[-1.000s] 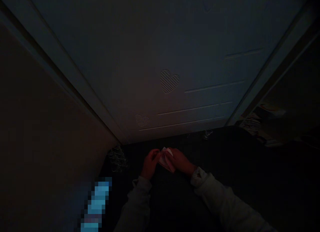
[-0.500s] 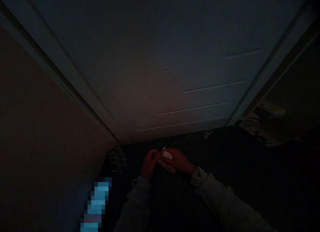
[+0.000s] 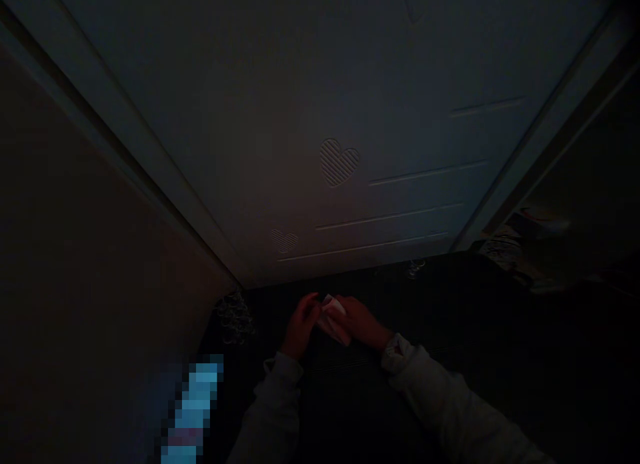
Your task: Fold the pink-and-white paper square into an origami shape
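Observation:
In dim light, a small pale piece, paper or a flat packet point(image 3: 336, 327), sits between my hands over a dark surface. My right hand point(image 3: 363, 321) is closed on its right side, with the thumb lying across it. At its left edge my left hand point(image 3: 301, 323) is close by, fingers curved and a little apart; whether its thumb touches the piece is hard to make out. The piece's print and exact kind are lost in the dark.
A pile of shiny wire-like rings point(image 3: 235, 317) lies to the left, and a few more rings point(image 3: 415, 269) near the back edge. Behind stands a pale door panel point(image 3: 250, 151) with carved hearts. A pixelated bright strip point(image 3: 195, 404) is at lower left.
My left fingers have lifted off the pale piece and spread slightly. Its white rounded part now looks flatter under my right thumb. My right hand has barely moved.

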`<state>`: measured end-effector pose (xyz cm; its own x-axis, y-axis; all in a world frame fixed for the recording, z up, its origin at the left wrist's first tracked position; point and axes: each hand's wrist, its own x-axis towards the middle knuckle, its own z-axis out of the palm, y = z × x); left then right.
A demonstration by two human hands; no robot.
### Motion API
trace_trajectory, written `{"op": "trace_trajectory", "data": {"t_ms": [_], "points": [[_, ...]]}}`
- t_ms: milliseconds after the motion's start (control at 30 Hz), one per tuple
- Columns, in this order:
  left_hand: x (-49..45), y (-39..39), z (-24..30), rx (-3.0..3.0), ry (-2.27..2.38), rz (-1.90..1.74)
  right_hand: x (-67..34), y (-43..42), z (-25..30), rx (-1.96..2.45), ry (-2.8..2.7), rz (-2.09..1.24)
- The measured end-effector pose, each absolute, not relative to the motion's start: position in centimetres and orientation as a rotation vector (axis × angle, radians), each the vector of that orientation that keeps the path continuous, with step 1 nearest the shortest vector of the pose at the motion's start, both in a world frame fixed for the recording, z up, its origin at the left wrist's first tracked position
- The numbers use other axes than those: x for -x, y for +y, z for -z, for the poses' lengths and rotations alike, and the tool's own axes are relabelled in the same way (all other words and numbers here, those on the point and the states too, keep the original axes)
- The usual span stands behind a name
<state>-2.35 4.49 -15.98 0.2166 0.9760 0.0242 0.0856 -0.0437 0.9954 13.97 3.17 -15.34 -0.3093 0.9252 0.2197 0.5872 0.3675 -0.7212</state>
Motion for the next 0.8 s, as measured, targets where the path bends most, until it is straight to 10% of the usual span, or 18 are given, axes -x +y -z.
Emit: {"op": "trace_trajectory", "data": {"t_ms": [800], "points": [[2.8,4.8,16.8,-1.272,1.071,-0.908,-14.4,3.5,17.1,1.349,-1.765,-0.910]]}}
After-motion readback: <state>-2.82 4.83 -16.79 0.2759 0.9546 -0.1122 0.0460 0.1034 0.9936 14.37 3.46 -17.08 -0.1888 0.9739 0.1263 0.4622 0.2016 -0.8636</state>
